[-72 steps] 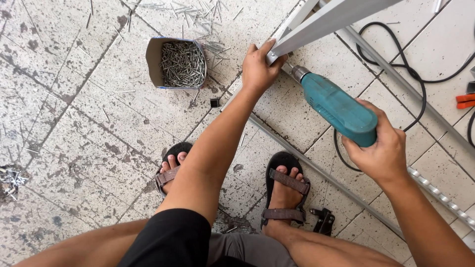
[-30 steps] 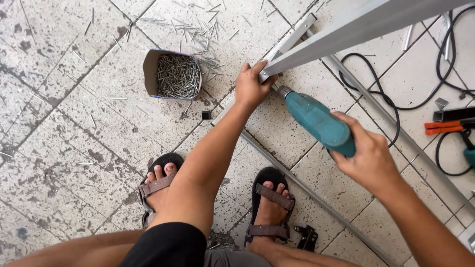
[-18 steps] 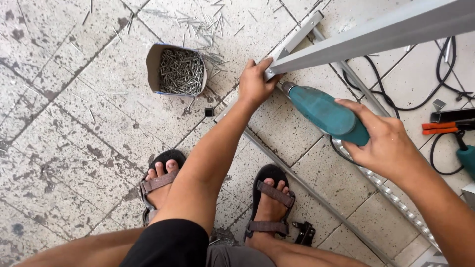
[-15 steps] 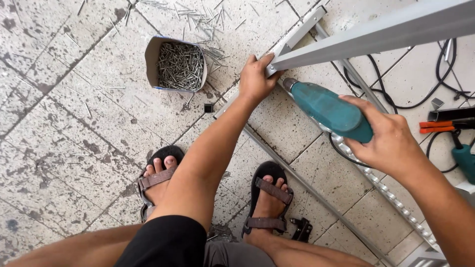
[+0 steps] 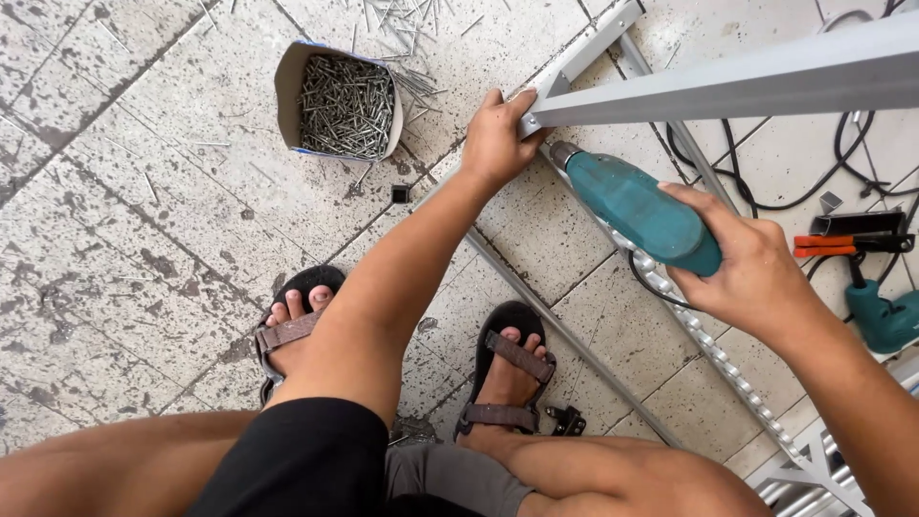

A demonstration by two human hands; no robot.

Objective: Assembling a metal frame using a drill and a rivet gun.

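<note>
My left hand (image 5: 495, 142) grips the near end of a long grey metal bar (image 5: 728, 84) that runs off to the upper right, raised above the floor. My right hand (image 5: 747, 260) holds a teal electric drill (image 5: 632, 206), whose chuck points up-left at the bar's end, just below my left hand's fingers. Whether the bit touches the bar is hidden.
An open cardboard box of screws (image 5: 345, 101) sits on the tiled floor at upper left, with loose screws (image 5: 402, 19) scattered beyond it. Metal rails (image 5: 565, 330) lie across the tiles. Black cables (image 5: 766, 182), orange-handled pliers (image 5: 847, 247) and a second teal tool (image 5: 885, 321) lie at right. My sandalled feet (image 5: 503, 378) are below.
The drill has swung up toward the bar's end and closer to my left hand. My left hand has kept its grip on the bar throughout.
</note>
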